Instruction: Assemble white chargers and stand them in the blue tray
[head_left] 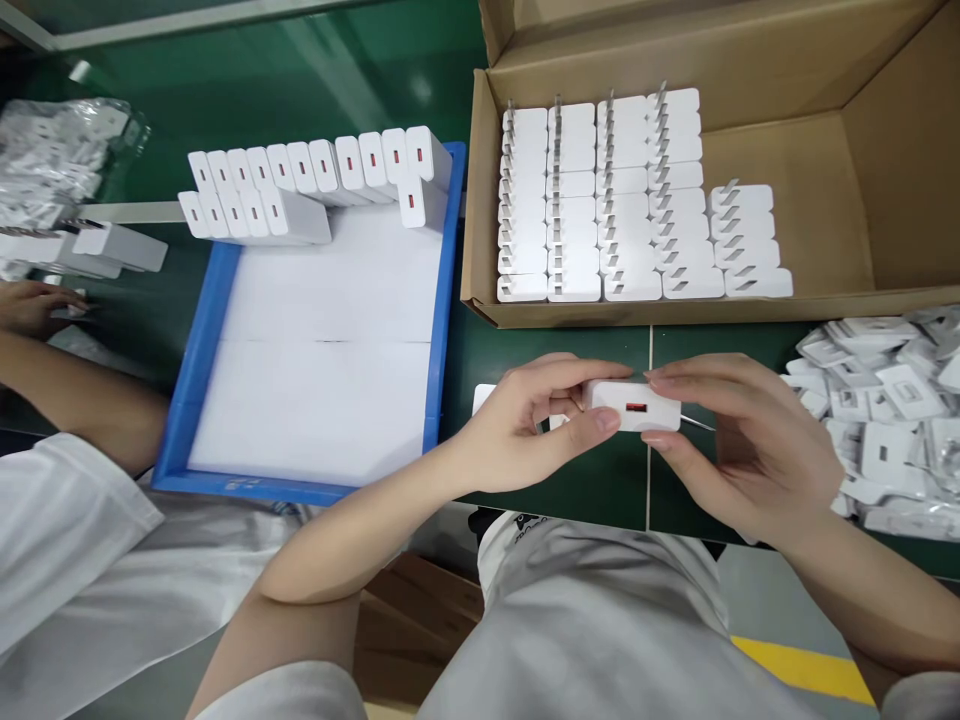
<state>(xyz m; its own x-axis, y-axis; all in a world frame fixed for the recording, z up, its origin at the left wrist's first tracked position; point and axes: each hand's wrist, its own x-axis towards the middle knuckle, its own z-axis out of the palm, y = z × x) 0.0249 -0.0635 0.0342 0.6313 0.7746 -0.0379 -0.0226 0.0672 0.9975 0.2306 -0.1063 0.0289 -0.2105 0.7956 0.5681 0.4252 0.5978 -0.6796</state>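
Two rows of white chargers (360, 170) stood in a blue tray (440, 350), along its far edge, at our left on the green surface (484, 350). By the surface's near edge, our left hand (544, 425) gripped one end of a single white charger (661, 408), its red port (636, 407) turned toward us. Our right hand (754, 440) pinched the charger's other end. Beyond our hands, a cardboard carton (810, 190) held packed chargers (626, 225) toward its left side. Farthest right, we saw loose white parts (892, 400) heaped by the surface's near edge.
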